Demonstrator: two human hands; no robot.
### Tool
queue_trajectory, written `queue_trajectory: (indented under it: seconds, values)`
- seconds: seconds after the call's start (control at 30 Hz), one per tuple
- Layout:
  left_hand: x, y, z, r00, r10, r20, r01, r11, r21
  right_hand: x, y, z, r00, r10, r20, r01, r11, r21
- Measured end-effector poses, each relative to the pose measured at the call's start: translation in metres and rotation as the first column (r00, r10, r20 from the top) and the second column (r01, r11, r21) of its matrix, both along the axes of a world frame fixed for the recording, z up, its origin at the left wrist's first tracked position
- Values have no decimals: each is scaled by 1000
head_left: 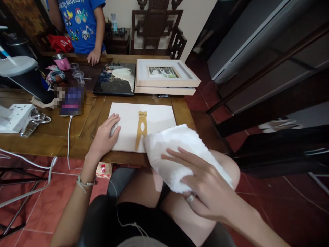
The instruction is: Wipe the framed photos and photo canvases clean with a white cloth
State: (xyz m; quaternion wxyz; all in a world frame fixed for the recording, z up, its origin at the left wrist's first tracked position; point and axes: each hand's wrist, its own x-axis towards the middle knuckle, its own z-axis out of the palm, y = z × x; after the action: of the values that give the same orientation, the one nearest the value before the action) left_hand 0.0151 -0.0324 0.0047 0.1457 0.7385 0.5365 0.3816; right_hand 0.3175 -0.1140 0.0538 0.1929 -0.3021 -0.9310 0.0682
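Note:
A white board point(154, 118), the back of a picture frame with a tan wooden stand point(141, 129) on it, lies at the near edge of the wooden table point(84, 133). My left hand point(105, 135) rests on the board's left edge, fingers curled over it. My right hand point(205, 183) holds a white cloth point(174, 147) above my knee, fingers spread across its top, thumb hidden under it. The cloth's far corner overlaps the board's near right corner.
Two stacked white picture frames point(167, 77) and a dark picture panel point(115, 79) lie further back. A power strip point(15, 116), a cable point(68, 137), a pink cup point(61, 61) and small clutter fill the left. Another person's hand point(93, 57) rests on the far edge. A wooden chair point(156, 29) stands behind.

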Motion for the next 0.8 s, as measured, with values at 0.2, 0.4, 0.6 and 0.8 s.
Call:
queue_trajectory:
  seconds: [0.2, 0.4, 0.6, 0.8]
  values:
    - [-1, 0, 0, 1000, -5, -15, 5, 1000, 7, 4, 73, -14, 992, -119, -46, 116, 991, -62]
    - [-2, 0, 1, 1000, 0, -31, 0, 1000, 9, -15, 158, -32, 974, -224, -19, 223, 973, -57]
    - [-1, 0, 1, 999, 13, -37, -13, 1000, 2, -16, 100, -19, 979, -173, 106, 178, 983, -39]
    - [0, 0, 2, 1000, 4, -30, -4, 1000, -8, 2, 3, 20, 998, -14, 68, 26, 984, -178]
